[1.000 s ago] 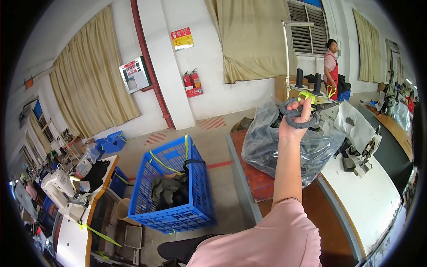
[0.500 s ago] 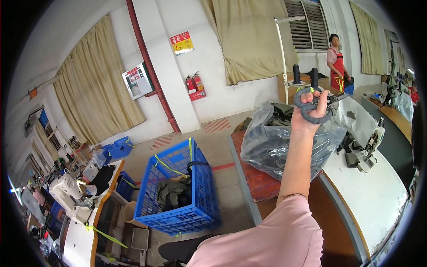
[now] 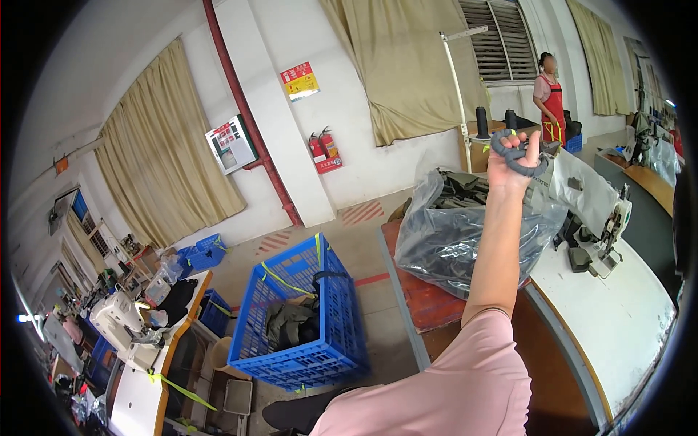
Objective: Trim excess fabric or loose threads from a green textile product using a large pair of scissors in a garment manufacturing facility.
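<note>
My right hand (image 3: 507, 171) is raised at the end of my outstretched arm, palm side toward me. Its fingers are curled through the grey-wrapped handle loops of a pair of scissors (image 3: 525, 168), and the thumb sticks up. The blades point off to the right, partly hidden behind the hand. Behind and below the forearm, a large clear plastic bag (image 3: 443, 240) full of dark olive fabric pieces rests on a reddish-brown board (image 3: 429, 309). My left hand is out of the picture.
A blue plastic crate (image 3: 342, 320) with dark cloth inside stands on the floor. To the right is a white sewing table (image 3: 618, 320) with a machine (image 3: 614, 229). Another sewing machine (image 3: 120, 320) stands left. A person in a red apron (image 3: 550, 102) stands at the back.
The whole scene has shifted slightly right and down in the view, as my head moved. My right hand keeps its grip on the scissors, whose blades now show less.
</note>
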`<act>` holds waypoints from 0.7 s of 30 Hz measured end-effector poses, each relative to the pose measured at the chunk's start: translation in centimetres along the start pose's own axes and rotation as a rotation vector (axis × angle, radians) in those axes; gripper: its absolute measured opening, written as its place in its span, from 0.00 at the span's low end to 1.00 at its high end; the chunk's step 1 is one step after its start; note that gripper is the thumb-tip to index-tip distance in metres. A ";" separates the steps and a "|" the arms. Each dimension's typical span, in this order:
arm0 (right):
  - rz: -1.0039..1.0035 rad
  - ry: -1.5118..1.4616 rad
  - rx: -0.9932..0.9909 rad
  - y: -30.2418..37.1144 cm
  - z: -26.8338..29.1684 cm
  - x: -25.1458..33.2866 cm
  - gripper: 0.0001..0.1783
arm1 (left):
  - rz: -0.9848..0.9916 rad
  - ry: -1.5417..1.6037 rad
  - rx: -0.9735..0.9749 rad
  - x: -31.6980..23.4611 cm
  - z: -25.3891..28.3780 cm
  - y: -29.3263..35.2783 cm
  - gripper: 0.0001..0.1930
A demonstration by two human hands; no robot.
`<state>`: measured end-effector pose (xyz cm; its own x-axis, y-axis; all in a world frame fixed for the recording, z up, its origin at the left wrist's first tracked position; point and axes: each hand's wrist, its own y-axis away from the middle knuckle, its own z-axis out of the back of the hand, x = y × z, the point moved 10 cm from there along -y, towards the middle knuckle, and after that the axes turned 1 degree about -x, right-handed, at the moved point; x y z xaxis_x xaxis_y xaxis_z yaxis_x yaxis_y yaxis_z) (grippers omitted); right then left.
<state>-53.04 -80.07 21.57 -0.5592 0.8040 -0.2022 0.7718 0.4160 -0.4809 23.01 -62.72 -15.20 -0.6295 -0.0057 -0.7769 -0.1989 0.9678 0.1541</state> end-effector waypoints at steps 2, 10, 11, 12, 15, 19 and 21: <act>-0.010 -0.024 0.018 0.0 -0.8 0.0 0.19 | -0.006 -0.002 0.001 -0.1 0.0 0.2 0.33; 0.072 -0.013 0.021 -2.4 -3.3 0.9 0.19 | -0.025 -0.011 0.017 -0.5 -0.4 0.0 0.32; 0.070 -0.007 0.057 -2.9 -4.0 1.0 0.20 | -0.027 -0.012 0.019 -0.6 -0.5 -0.1 0.32; 0.071 -0.008 0.057 -3.4 -4.4 1.2 0.20 | -0.029 -0.013 0.022 -0.7 -0.6 -0.1 0.31; 0.003 -0.043 0.124 -4.3 -6.1 0.8 0.20 | -0.035 -0.016 0.033 -0.9 -0.9 -0.4 0.31; 0.003 -0.034 0.151 -3.7 -5.6 0.1 0.20 | -0.040 -0.021 0.053 -1.3 -1.4 -0.9 0.30; -0.014 0.005 0.152 -1.5 -4.7 -1.1 0.20 | -0.044 -0.023 0.059 -1.5 -1.5 -1.0 0.30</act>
<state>-52.09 -79.58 26.54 -0.5676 0.8010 -0.1903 0.7092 0.3583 -0.6072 23.00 -64.07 -13.26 -0.6038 -0.0435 -0.7960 -0.1808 0.9800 0.0836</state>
